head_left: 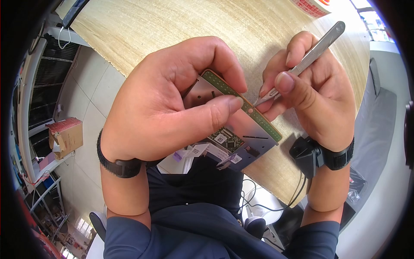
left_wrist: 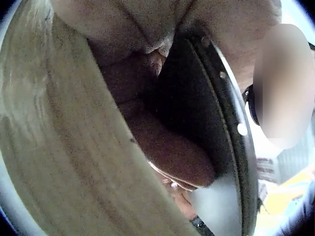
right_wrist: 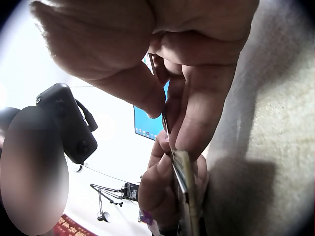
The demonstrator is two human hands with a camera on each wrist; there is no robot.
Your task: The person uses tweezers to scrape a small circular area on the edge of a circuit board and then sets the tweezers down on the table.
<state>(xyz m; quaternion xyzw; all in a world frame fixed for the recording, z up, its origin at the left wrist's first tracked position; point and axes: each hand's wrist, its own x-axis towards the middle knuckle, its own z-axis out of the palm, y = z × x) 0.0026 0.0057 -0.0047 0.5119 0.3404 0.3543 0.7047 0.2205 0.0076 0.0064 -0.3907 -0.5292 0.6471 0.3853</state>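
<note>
My left hand (head_left: pixel 159 99) grips a flat metal-backed panel, which looks like a laptop touchpad module (head_left: pixel 263 134), with the thumb on its face and the fingers behind. A green circuit strip runs along its upper edge, and a small chip board with white labels sits on the lower part. In my right hand (head_left: pixel 323 90) is a silver scalpel (head_left: pixel 319 46), pinched between thumb and fingers. Its blade tip meets the green strip's edge, close to the left thumb. Seen edge-on in the right wrist view, the module (right_wrist: pixel 183 172) lies below the right fingertips.
A wooden table (head_left: pixel 142 28) lies under the hands. A printed roll (head_left: pixel 311 7) is at its far right edge, and a dark device (head_left: pixel 74 14) with a white cable at the far left corner. On the left a cardboard box (head_left: pixel 67 137) sits on a shelf; a grey sofa (head_left: pixel 375 129) is at right.
</note>
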